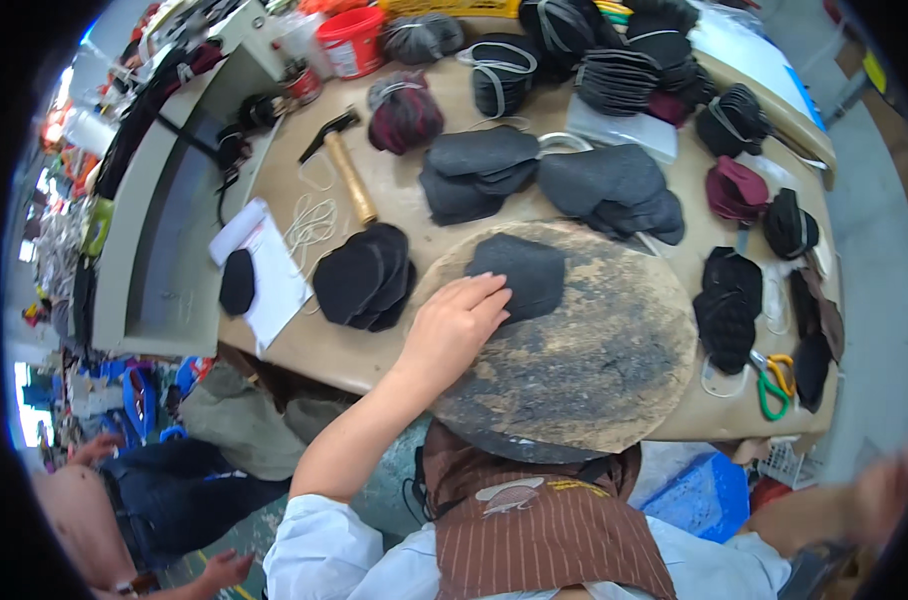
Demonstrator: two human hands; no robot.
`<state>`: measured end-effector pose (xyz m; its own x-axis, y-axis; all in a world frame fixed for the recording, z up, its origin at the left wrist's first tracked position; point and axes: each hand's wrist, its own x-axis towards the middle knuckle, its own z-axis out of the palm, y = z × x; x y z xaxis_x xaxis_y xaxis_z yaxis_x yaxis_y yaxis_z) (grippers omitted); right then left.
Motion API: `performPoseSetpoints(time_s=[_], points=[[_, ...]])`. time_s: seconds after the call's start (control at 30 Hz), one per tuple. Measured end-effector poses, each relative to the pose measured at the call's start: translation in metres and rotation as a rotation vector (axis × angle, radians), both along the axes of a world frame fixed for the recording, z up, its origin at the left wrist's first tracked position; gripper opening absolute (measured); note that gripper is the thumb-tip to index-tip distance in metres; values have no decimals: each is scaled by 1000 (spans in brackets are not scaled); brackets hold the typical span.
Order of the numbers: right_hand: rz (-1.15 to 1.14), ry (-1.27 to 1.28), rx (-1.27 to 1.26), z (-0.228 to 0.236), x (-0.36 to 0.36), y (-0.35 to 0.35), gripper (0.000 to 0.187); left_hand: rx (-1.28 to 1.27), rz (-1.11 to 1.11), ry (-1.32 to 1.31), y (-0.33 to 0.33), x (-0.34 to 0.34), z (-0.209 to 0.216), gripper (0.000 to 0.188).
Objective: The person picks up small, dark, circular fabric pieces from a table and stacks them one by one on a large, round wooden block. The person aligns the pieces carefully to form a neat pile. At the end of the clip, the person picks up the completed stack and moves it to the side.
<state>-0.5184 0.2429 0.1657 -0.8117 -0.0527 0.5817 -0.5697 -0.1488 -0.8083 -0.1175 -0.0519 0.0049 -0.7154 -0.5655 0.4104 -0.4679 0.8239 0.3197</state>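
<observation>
The left hand [456, 318] lays its fingers, loosely extended, over the dark piece [536, 275] on the round board [614, 350], apparently steadying it flat, while the blurred right hand's [889, 490] grip I cannot tell.

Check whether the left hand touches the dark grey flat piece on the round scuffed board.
Touching: the head view shows the left hand with fingers on the piece.

Charcoal piece [536, 275], mottled tan board [614, 350], striped brown apron [544, 550]
</observation>
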Motion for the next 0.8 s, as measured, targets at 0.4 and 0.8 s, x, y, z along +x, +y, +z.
performPoseSetpoints(time_s=[0.4,0.8], points=[[116,246,1194,-183,49,-97,60,35,152,136,26,-12,20,12],[-23,269,1075,-186,70,-91,45,307,81,-13,154,24,-17,54]])
